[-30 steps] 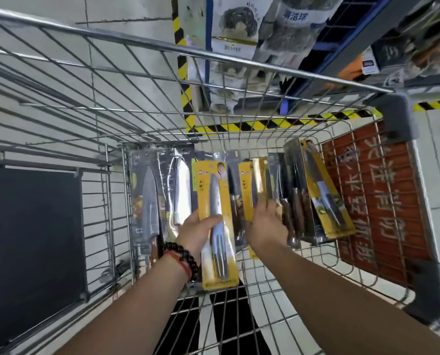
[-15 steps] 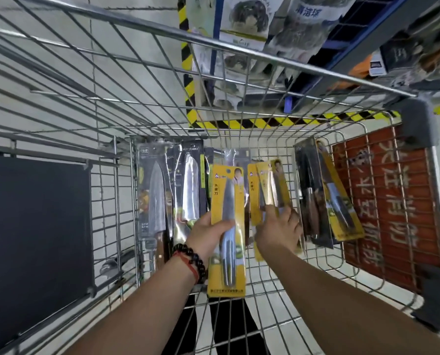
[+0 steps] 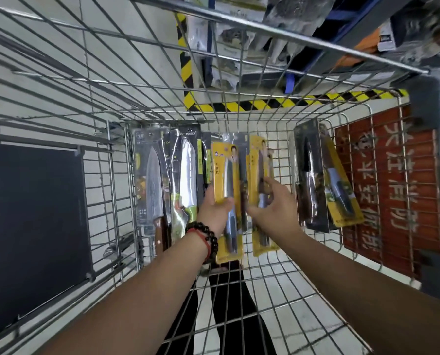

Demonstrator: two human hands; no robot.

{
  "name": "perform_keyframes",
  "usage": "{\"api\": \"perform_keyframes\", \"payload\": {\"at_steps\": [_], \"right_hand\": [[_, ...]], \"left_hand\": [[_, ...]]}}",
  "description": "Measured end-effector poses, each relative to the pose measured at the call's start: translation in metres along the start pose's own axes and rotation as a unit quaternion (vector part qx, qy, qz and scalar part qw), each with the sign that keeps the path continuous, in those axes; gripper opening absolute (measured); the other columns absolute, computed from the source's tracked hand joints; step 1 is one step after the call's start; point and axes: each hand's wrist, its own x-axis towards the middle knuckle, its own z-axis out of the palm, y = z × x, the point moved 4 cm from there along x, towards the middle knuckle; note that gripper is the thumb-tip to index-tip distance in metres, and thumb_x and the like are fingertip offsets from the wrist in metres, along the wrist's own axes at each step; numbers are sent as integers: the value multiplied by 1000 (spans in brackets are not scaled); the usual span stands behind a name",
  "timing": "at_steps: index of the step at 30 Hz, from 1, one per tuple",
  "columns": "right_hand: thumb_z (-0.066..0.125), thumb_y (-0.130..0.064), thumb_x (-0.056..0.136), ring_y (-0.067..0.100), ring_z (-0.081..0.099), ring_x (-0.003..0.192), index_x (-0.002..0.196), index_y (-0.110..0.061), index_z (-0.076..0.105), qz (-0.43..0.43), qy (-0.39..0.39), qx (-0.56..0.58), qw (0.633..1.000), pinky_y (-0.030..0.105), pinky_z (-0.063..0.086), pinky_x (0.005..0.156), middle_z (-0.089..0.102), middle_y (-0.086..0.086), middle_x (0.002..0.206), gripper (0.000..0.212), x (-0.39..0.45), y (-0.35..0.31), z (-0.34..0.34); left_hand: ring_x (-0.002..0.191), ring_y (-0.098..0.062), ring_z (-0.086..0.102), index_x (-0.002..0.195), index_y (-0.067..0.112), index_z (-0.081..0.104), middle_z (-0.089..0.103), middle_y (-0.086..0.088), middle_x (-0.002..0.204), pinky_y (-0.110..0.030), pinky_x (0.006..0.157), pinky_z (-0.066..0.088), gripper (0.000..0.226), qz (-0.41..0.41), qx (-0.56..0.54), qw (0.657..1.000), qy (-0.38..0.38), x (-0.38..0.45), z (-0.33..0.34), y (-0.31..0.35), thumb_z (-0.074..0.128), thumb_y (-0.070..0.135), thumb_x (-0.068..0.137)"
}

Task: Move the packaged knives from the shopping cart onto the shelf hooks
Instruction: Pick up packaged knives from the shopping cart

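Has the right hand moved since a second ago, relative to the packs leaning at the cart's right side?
Yes. The right hand has shifted left, away from the dark knife pack, toward the left hand.

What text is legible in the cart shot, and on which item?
"水果刀", read vertically, partly blurred: yellow knife pack that the left hand grips.
Large white Chinese characters, upside down to the camera and not reliably readable: red cart panel.
Small white logo, too blurred to read: top of black knife pack.
Small square logo, too small to read: grey knife pack.
Print on the yellow pack at the right hand: blurred.
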Motion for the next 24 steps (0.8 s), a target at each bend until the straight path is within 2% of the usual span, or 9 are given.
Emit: {"api": "perform_keyframes", "payload": {"at_steps": [2,6,10,12,15,17,19,22,24], "right_hand": [[75,-32,75,14,52,111,141,-20,44,-37,-44,-37,998,31,46,94,53,-3,119,74,-11,-12,6],[70,-34,82,15,48,115,146,-22,38,-77,-96,-67,990,28,43,97,48,3,124,73,-27,-20,20],[57,-20,96,6,52,98,131,-20,58,-58,-149,105,981,12,43,90,57,7,115,35,-28,-19,23],[53,-15,97,11,58,95,120,-17,66,41,-114,212,970,28,49,94,65,7,114,27,-13,0,24],[53,-22,94,19,58,90,124,-13,60,97,-47,17,994,31,50,77,59,9,119,32,13,26,19],[56,-31,90,28,50,114,134,-14,47,96,-41,-132,986,41,50,88,44,10,136,47,19,33,21],[62,-41,87,31,41,125,143,-16,31,83,-38,-234,968,46,47,94,33,10,144,69,17,33,30],[70,-38,83,34,42,127,148,-15,17,73,-20,-297,952,45,46,90,29,12,148,87,12,33,45],[67,-30,88,33,48,123,146,-13,22,96,-2,-243,965,44,50,81,36,12,145,75,14,37,42]], "left_hand": [[145,-20,22,152,31,15,18,5,160,-45,118,21,65,-15,-25,1000,-6,-1,6,1,44,49,97],[138,-15,36,145,32,38,39,11,148,-49,115,28,99,-44,-98,994,-21,4,14,-3,57,82,61],[115,-20,59,130,19,54,60,0,129,-43,106,41,54,-35,-121,992,11,7,2,-4,72,34,82],[111,-13,46,145,10,36,49,6,118,-31,97,33,63,-35,-133,990,31,9,-8,-8,65,22,90],[103,-11,39,145,8,35,49,13,91,-29,89,27,60,-35,-127,991,35,11,-20,-11,62,20,93],[115,-15,42,148,8,29,57,12,109,-34,98,30,69,-39,-117,992,30,14,-25,-18,65,24,91],[139,-22,31,152,13,18,37,3,151,-41,113,22,80,-44,-129,990,19,13,-24,-20,66,26,90],[145,-24,21,153,15,14,21,-2,159,-43,116,16,82,-49,-152,987,-1,9,-20,-16,66,23,90],[145,-25,20,154,16,11,17,-2,160,-45,116,16,85,-56,-159,986,-13,9,-20,-17,67,25,89]]}}
